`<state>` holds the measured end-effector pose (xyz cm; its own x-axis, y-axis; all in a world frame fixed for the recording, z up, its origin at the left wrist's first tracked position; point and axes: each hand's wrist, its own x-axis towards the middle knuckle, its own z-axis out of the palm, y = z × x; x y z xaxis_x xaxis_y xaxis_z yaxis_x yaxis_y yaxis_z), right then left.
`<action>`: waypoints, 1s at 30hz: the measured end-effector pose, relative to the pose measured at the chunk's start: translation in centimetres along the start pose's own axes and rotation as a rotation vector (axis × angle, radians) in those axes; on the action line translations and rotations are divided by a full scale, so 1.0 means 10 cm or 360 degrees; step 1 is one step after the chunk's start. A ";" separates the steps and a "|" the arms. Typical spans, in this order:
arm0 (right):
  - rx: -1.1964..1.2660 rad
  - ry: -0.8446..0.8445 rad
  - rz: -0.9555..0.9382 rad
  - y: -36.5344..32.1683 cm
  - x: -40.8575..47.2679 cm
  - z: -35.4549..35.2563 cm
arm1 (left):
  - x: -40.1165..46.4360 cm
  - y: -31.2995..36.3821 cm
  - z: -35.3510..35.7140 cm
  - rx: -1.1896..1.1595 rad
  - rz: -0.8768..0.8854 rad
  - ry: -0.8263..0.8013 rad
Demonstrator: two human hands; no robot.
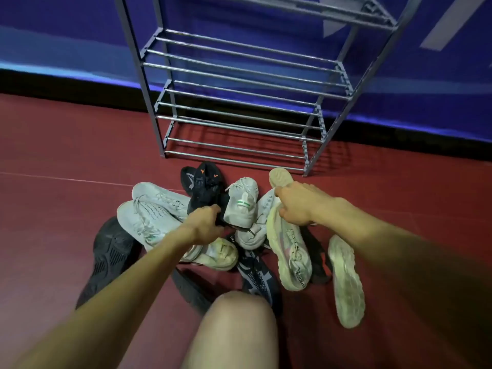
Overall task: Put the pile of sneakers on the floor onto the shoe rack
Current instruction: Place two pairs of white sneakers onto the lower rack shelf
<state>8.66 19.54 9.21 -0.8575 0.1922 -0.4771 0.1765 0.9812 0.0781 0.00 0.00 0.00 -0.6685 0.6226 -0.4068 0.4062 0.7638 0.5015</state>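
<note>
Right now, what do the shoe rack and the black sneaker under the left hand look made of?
Shoe rack: likely metal, its thin shelf rods catching shiny glints; grey corner joints may be plastic. Black sneaker gripped by the left hand: seemingly matte knit fabric, orange marks on the tongue.

Sneakers heaped on floor before bare metal shoe rack.

My bare knee pokes up at the bottom of my view, over the dark red floor. A thin pale line crosses the floor's left side. Along the floor's far edge runs a black baseboard under a blue wall with pale grey markings toward the right.
</note>
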 end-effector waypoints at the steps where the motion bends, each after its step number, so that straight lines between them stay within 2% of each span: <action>1: -0.0005 0.0015 0.0001 -0.01 0.03 -0.02 | 0.03 0.00 -0.01 -0.0023 0.0011 -0.0020; 6: -0.0082 0.0002 -0.0053 -0.05 0.13 0.00 | 0.48 0.11 0.06 -0.0094 0.0156 -0.0134; 9: -0.0072 -0.0026 -0.0100 0.00 0.27 0.19 | 0.76 0.11 0.28 0.0032 0.0061 -0.0262; 11: -0.0047 -0.0102 -0.0105 0.05 0.41 0.33 | 0.87 0.07 0.44 0.0122 -0.0010 -0.0259; 15: -0.0111 -0.0289 -0.0196 0.05 0.65 0.66 | 0.87 -0.05 0.54 0.0125 0.0105 -0.0067; 18: -0.0112 -0.0274 -0.0346 -0.05 0.76 0.91 | 0.71 -0.09 0.34 -0.0037 0.0251 0.0137; 20: 0.0019 -0.0183 -0.0432 -0.15 0.76 1.00 | 0.55 -0.09 0.09 -0.0190 0.0343 0.0231; 22: 0.0080 0.0016 -0.0593 -0.30 0.78 1.04 | 0.35 -0.11 -0.19 -0.0326 0.0401 0.0317; 24: 0.0083 0.0234 -0.0775 -0.52 0.83 1.08 | 0.16 -0.13 -0.46 -0.0376 0.0430 0.0423; 26: 0.0067 0.0340 -0.0970 -0.78 0.92 1.08 | -0.01 -0.18 -0.65 -0.0391 0.0414 0.0512; 28: -0.0029 0.0291 -0.1076 -1.07 1.04 1.04 | -0.13 -0.25 -0.75 -0.0389 0.0388 0.0583; 30: -0.0153 0.0100 -0.1108 -1.35 1.11 0.98 | -0.20 -0.33 -0.79 -0.0361 0.0385 0.0655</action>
<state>1.49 8.23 -5.75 -0.7823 -0.4831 -0.3933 -0.4645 0.8730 -0.1485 -4.91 -5.11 5.19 -0.7801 0.6235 0.0515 0.4647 0.5224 0.7149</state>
